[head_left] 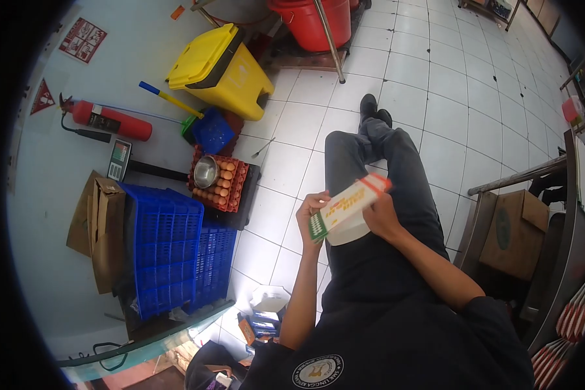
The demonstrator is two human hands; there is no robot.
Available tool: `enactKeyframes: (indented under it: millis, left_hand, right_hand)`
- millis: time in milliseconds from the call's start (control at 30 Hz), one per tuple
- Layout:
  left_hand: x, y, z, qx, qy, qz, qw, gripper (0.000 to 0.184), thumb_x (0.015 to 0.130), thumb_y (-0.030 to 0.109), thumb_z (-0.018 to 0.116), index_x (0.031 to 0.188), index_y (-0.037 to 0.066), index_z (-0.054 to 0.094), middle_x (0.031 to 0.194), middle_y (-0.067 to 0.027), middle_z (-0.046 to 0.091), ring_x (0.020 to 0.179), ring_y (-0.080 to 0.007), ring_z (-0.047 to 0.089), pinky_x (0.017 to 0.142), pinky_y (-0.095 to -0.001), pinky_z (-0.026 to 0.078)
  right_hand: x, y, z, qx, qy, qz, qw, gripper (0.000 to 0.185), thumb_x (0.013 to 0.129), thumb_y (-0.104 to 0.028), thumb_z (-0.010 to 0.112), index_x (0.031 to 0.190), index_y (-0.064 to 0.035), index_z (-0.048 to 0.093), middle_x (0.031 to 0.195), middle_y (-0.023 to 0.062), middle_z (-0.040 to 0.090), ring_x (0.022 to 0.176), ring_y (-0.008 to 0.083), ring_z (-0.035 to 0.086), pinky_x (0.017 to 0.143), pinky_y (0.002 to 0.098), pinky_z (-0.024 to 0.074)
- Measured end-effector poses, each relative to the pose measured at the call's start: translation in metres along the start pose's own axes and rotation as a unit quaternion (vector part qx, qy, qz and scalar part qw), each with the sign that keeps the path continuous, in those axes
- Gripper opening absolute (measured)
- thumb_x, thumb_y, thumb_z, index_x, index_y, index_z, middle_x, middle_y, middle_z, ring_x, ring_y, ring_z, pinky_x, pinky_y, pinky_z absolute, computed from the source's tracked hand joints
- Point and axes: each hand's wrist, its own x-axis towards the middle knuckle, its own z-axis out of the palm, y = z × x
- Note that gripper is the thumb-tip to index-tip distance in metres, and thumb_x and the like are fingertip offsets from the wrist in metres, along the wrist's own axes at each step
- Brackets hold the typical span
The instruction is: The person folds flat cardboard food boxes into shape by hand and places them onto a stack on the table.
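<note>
A printed cardboard box (349,209) is held above my lap. It is white with orange lettering, a green end and a red end, and a plain white panel hangs below its printed face. My left hand (311,213) grips the green end with curled fingers. At the red end, my right hand (382,214) is closed on the edge, slightly blurred. Whether the box is fully folded I cannot tell. Beneath it are my outstretched legs in dark trousers (413,162).
Left stand blue crates (166,244), a scale platform carrying egg trays (231,170) with a metal bowl (207,172), a yellow bin (224,68) and a fire extinguisher (114,120). Right are a carton (513,234) on a shelf and stacked red-and-white folded boxes (580,312).
</note>
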Motion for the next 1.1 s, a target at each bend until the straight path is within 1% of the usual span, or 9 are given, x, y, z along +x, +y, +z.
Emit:
enactKeyframes:
  millis: [133, 200, 333, 367, 433, 500, 733, 967, 1100]
  left_hand:
    - [-0.013, -0.010, -0.004, 0.031, 0.022, -0.004, 0.999, 0.015, 0.085, -0.010, 0.064, 0.087, 0.004, 0.059, 0.106, -0.0095, 0.066, 0.106, -0.0224, 0.063, 0.096, -0.0348, 0.049]
    - [-0.017, 0.002, -0.005, 0.121, 0.046, -0.010, 0.992, 0.014, 0.087, -0.011, 0.062, 0.093, 0.003, 0.061, 0.111, -0.0099, 0.065, 0.106, -0.0214, 0.062, 0.096, -0.0336, 0.049]
    - [-0.021, 0.042, 0.025, 0.151, 0.327, -0.056, 0.931, 0.013, 0.102, 0.008, 0.056, 0.113, 0.002, 0.055, 0.105, -0.0083, 0.060, 0.094, -0.0169, 0.058, 0.078, -0.0306, 0.049]
    - [-0.025, 0.052, 0.029, 0.201, 0.323, 0.019, 0.925, 0.010, 0.102, 0.010, 0.056, 0.107, 0.002, 0.057, 0.094, -0.0080, 0.059, 0.082, -0.0156, 0.055, 0.070, -0.0323, 0.048]
    - [-0.044, 0.054, 0.043, 0.108, 0.215, -0.046, 0.970, 0.017, 0.095, 0.014, 0.066, 0.105, 0.002, 0.063, 0.099, -0.0159, 0.068, 0.089, -0.0296, 0.068, 0.080, -0.0397, 0.052]
    - [-0.069, 0.020, 0.050, 0.272, 0.057, 0.177, 0.944, 0.033, 0.093, 0.022, 0.069, 0.121, 0.005, 0.063, 0.123, -0.0161, 0.065, 0.117, -0.0319, 0.062, 0.099, -0.0401, 0.050]
    - [-0.035, 0.072, 0.054, -0.083, 0.086, 0.036, 0.992, 0.035, 0.095, 0.023, 0.067, 0.125, 0.006, 0.060, 0.124, -0.0137, 0.065, 0.118, -0.0292, 0.062, 0.099, -0.0407, 0.050]
    - [-0.035, 0.116, 0.016, -0.225, 0.204, 0.040, 0.952, 0.036, 0.098, 0.023, 0.065, 0.130, 0.008, 0.057, 0.126, -0.0112, 0.064, 0.118, -0.0265, 0.061, 0.099, -0.0412, 0.051]
    - [-0.028, 0.136, 0.009, -0.283, 0.227, 0.059, 0.930, 0.037, 0.099, 0.023, 0.064, 0.132, 0.009, 0.055, 0.127, -0.0098, 0.064, 0.118, -0.0249, 0.061, 0.099, -0.0415, 0.052]
  right_hand:
    - [-0.003, -0.008, 0.004, -0.079, 0.025, -0.107, 0.991, 0.024, 0.089, -0.006, 0.059, 0.109, 0.0077, 0.062, 0.090, 0.0282, 0.066, 0.082, 0.0443, 0.067, 0.074, 0.0462, 0.0528]
    - [0.002, 0.001, -0.006, -0.099, -0.046, 0.013, 0.994, 0.024, 0.089, -0.005, 0.060, 0.108, 0.0078, 0.063, 0.098, 0.0308, 0.065, 0.090, 0.0451, 0.066, 0.079, 0.0466, 0.0524]
    - [0.017, -0.002, -0.012, -0.187, 0.062, -0.150, 0.969, 0.023, 0.093, -0.004, 0.054, 0.110, 0.0061, 0.064, 0.102, 0.0240, 0.069, 0.094, 0.0443, 0.066, 0.084, 0.0481, 0.0507]
    - [0.020, -0.005, -0.014, -0.227, 0.060, -0.193, 0.953, 0.024, 0.094, -0.005, 0.054, 0.112, 0.0059, 0.064, 0.107, 0.0238, 0.068, 0.100, 0.0426, 0.066, 0.089, 0.0484, 0.0502]
    - [0.018, -0.004, -0.014, -0.133, 0.002, -0.194, 0.972, 0.028, 0.092, -0.007, 0.062, 0.116, 0.0069, 0.065, 0.108, 0.0203, 0.069, 0.107, 0.0362, 0.065, 0.093, 0.0428, 0.0509]
    - [0.008, -0.012, -0.007, -0.097, -0.042, -0.203, 0.973, 0.029, 0.092, -0.007, 0.063, 0.116, 0.0069, 0.066, 0.108, 0.0202, 0.069, 0.106, 0.0363, 0.065, 0.092, 0.0425, 0.0512]
    - [-0.021, -0.063, 0.009, -0.082, -0.074, -0.257, 0.960, 0.029, 0.089, -0.007, 0.067, 0.115, 0.0068, 0.067, 0.108, 0.0199, 0.069, 0.102, 0.0363, 0.066, 0.091, 0.0416, 0.0522]
    - [0.010, -0.186, 0.037, -0.118, -0.009, -0.415, 0.902, 0.030, 0.086, -0.006, 0.071, 0.114, 0.0066, 0.069, 0.108, 0.0196, 0.069, 0.098, 0.0363, 0.067, 0.090, 0.0407, 0.0533]
    - [0.027, -0.212, 0.020, -0.163, -0.079, -0.474, 0.862, 0.030, 0.080, 0.010, 0.067, 0.110, 0.0095, 0.069, 0.110, 0.0196, 0.069, 0.096, 0.0340, 0.067, 0.084, 0.0382, 0.0552]
